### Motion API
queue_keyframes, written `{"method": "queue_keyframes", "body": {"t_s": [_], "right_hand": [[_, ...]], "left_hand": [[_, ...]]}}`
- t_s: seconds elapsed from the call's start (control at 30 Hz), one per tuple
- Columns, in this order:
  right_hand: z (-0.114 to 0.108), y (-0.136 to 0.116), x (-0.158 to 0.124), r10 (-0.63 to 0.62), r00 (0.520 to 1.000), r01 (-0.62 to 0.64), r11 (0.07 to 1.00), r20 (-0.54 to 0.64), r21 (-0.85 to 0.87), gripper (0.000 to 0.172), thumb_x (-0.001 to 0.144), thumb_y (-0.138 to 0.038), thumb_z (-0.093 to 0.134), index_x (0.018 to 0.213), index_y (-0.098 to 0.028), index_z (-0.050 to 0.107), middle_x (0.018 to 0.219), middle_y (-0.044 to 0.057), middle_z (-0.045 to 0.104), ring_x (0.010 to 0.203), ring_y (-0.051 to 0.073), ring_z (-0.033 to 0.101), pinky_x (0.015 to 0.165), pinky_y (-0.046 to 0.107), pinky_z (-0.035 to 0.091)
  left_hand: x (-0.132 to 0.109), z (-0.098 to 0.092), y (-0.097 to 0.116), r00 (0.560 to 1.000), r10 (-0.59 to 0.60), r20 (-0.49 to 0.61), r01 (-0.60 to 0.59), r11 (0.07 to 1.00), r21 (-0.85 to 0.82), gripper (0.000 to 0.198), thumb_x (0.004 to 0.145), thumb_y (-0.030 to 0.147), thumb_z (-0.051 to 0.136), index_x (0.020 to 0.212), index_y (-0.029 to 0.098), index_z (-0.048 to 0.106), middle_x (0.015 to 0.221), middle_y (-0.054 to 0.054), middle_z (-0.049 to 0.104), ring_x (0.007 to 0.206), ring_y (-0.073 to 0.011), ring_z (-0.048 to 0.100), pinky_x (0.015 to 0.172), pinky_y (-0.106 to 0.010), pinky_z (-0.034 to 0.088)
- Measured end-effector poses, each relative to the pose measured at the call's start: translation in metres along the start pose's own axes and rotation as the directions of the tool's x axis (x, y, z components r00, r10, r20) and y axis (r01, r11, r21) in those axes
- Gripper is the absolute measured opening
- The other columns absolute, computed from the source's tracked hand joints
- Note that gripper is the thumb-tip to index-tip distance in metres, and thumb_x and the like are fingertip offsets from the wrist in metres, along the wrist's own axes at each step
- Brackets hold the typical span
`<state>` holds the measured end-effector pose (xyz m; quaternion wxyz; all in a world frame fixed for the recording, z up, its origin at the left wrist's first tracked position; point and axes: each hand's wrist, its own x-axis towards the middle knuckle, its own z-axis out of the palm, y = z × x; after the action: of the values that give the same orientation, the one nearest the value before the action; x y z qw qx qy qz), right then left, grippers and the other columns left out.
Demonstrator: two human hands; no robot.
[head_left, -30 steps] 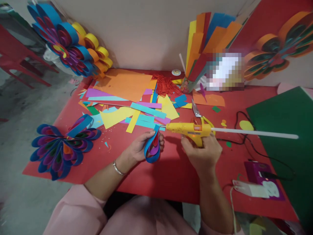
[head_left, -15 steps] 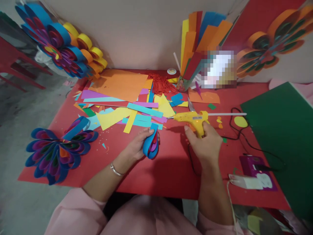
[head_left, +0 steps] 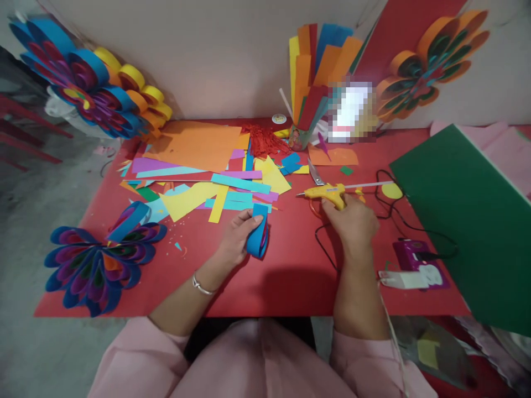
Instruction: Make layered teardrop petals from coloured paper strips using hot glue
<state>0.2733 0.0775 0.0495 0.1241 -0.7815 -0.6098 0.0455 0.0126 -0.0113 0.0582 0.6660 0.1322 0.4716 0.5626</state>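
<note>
Between the thumb and fingers of my left hand [head_left: 238,237] is a paper loop [head_left: 257,243], blue outside with purple strips nested within, pinched at its upper end. My right hand [head_left: 352,221] grips the handle of a yellow glue gun [head_left: 327,193]. Its metal nozzle points left, and a white glue stick [head_left: 368,184] juts from the back. Just behind the gun lie scissors [head_left: 316,176], their lower part partly hidden. At the table's left rests a paper flower [head_left: 99,260] of blue, purple and green loops.
Coloured paper strips [head_left: 240,182] and an orange sheet [head_left: 191,146] cover the back middle. A cup [head_left: 298,138] holds upright strips. At right are a green board [head_left: 464,221], a purple power box [head_left: 418,260] and a black cord [head_left: 385,215]. Finished paper flowers hang on the wall.
My right hand has lowered the glue gun towards the table, near the scissors. My left hand has turned the paper loop slightly. The whole view has shifted a little.
</note>
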Motion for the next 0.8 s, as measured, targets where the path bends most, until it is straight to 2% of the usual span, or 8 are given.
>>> {"method": "queue_keyframes", "body": {"t_s": [0.13,0.27,0.33,0.37,0.47,0.57,0.67,0.8], "right_hand": [[0.000,0.004,0.000,-0.014,0.975,0.010,1.000,-0.222,-0.023,0.054,0.093,-0.058,0.066,0.115,-0.011,0.082,0.099,0.022,0.078,0.091,0.036,0.068,0.074,0.042,0.045],[0.002,-0.008,-0.009,-0.091,0.915,0.201,0.947,-0.394,0.249,0.037,0.096,-0.043,0.060,0.112,-0.017,0.081,0.100,0.015,0.078,0.095,0.030,0.069,0.085,0.043,0.050],[0.004,-0.026,-0.022,-0.192,0.918,0.345,0.819,-0.347,0.458,0.029,0.095,-0.043,0.061,0.099,-0.020,0.078,0.093,0.009,0.075,0.088,0.024,0.069,0.085,0.040,0.052],[0.004,-0.035,-0.030,-0.266,0.916,0.397,0.710,-0.300,0.581,0.027,0.094,-0.043,0.062,0.095,-0.021,0.077,0.091,0.007,0.074,0.083,0.022,0.068,0.082,0.038,0.053],[0.006,-0.061,-0.055,-0.454,0.885,0.314,0.423,-0.101,0.850,0.024,0.091,-0.043,0.069,0.101,-0.022,0.076,0.095,0.005,0.073,0.079,0.018,0.067,0.072,0.032,0.052],[0.010,-0.073,-0.071,-0.511,0.860,0.165,0.295,0.010,0.941,0.029,0.086,-0.042,0.075,0.107,-0.024,0.074,0.107,0.006,0.074,0.089,0.019,0.067,0.072,0.031,0.052],[0.016,-0.075,-0.075,-0.551,0.832,0.065,0.204,0.060,0.977,0.031,0.084,-0.044,0.080,0.107,-0.025,0.072,0.108,0.005,0.072,0.094,0.019,0.065,0.074,0.031,0.051],[0.027,-0.073,-0.071,-0.533,0.842,-0.054,0.075,0.085,0.996,0.034,0.083,-0.048,0.083,0.108,-0.025,0.075,0.107,0.004,0.069,0.090,0.018,0.061,0.077,0.032,0.049]], "left_hand": [[-0.003,0.004,0.000,0.979,0.203,-0.037,-0.196,0.971,0.141,0.040,0.064,0.033,0.105,0.081,0.019,0.072,0.071,0.005,0.067,0.060,-0.0082,0.054,0.059,-0.021,0.045],[-0.007,0.007,0.002,0.951,0.309,-0.030,-0.293,0.925,0.242,0.028,0.070,0.026,0.102,0.077,0.019,0.076,0.073,0.003,0.067,0.069,-0.0101,0.053,0.065,-0.022,0.045],[-0.008,0.008,0.003,0.942,0.335,-0.027,-0.314,0.907,0.281,0.024,0.072,0.024,0.100,0.076,0.020,0.076,0.074,0.003,0.066,0.071,-0.0111,0.052,0.067,-0.022,0.045],[-0.008,0.007,0.003,0.937,0.348,-0.020,-0.327,0.897,0.298,0.023,0.073,0.023,0.099,0.076,0.020,0.077,0.075,0.003,0.066,0.072,-0.0115,0.053,0.068,-0.022,0.045],[-0.007,0.005,0.001,0.923,0.380,0.053,-0.375,0.862,0.342,0.019,0.076,0.024,0.098,0.079,0.021,0.080,0.079,0.002,0.069,0.077,-0.0133,0.056,0.074,-0.023,0.048],[-0.008,0.002,-0.002,0.924,0.371,0.097,-0.380,0.854,0.355,0.019,0.076,0.025,0.099,0.081,0.021,0.081,0.083,0.001,0.072,0.082,-0.0148,0.059,0.078,-0.024,0.051],[-0.006,-0.002,-0.007,0.951,0.307,0.033,-0.301,0.901,0.311,0.023,0.074,0.026,0.101,0.081,0.020,0.080,0.082,0.001,0.073,0.078,-0.0144,0.061,0.072,-0.023,0.051],[0.001,-0.006,-0.010,0.994,0.104,0.030,-0.107,0.986,0.126,0.037,0.070,0.034,0.103,0.092,0.019,0.078,0.085,0.000,0.077,0.071,-0.0132,0.067,0.068,-0.022,0.055]]}}
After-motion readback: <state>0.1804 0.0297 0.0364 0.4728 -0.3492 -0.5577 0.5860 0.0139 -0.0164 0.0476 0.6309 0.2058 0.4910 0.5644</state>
